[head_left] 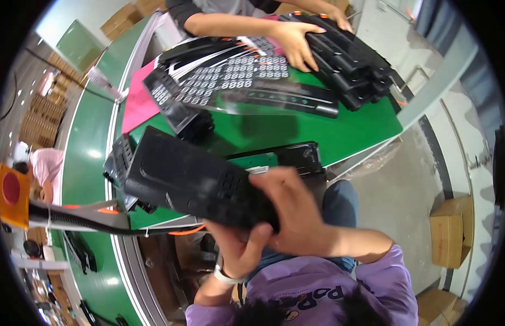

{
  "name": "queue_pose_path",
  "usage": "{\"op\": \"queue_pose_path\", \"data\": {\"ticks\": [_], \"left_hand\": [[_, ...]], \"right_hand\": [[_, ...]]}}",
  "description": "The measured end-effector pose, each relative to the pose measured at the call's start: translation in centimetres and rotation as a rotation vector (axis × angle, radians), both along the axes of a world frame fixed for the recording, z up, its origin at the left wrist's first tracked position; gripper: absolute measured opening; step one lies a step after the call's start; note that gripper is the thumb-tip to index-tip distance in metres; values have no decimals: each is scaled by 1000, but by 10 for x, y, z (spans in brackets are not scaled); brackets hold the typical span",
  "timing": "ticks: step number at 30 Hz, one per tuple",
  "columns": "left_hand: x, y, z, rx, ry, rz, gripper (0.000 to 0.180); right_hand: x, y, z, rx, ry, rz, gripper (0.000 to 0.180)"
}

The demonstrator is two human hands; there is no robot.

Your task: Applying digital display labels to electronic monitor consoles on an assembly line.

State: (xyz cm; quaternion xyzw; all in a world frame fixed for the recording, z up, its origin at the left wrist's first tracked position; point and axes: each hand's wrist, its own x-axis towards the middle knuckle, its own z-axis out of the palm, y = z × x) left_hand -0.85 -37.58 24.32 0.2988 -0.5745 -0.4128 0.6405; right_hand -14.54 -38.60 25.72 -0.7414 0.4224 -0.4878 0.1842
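One black plastic housing (182,168) is in your grip, tilted over the near edge of the green counter (366,127). Your left hand (233,247) is wrapped around the housing's near end from below; your right hand (296,212), slightly blurred, clasps that same end from the right. Just right of the housing, partly hidden by it, lies a black casing (302,157) with a green board. Just beyond the housing stands a black assembly (176,106); farther beyond are dark patterned sheets (230,76) on pink sheeting (141,103). Beyond and right of the housing, a co-worker's hand (297,43) rests on stacked black housings (350,65).
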Motion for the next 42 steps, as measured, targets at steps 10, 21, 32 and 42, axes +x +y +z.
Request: {"op": "queue_pose_path", "data": {"ticks": [10,21,32,42], "left_hand": [[69,-17,31,551,-556,-716,60],[102,-63,21,95,-374,112,28],[112,-103,-4,-35,-666,-98,83],[109,-95,7,-2,-827,-172,85]], "right_hand": [[-46,27,23,-507,804,74,46],[-61,7,48,-2,605,206,81],[-52,-60,19,126,627,-2,82],[-56,-57,27,214,663,98,82]]}}
